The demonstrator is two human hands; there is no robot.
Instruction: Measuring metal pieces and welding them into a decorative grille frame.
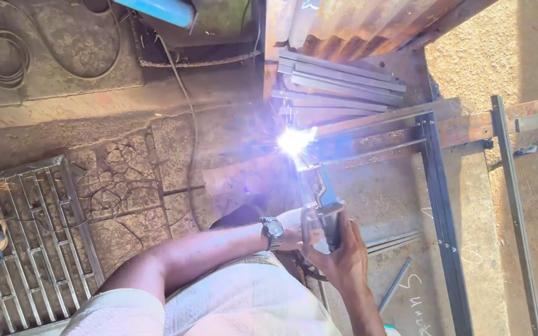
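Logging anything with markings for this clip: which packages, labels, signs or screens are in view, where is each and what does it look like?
No packages, signs or screens in view.
Chalk marks: white handwriting on the concrete, lower right, beside the dark metal frame.
Watch: on the left wrist, round dial, silver metal band; face too small to read.
Both hands, left hand and right hand, hold the welding holder below the arc.
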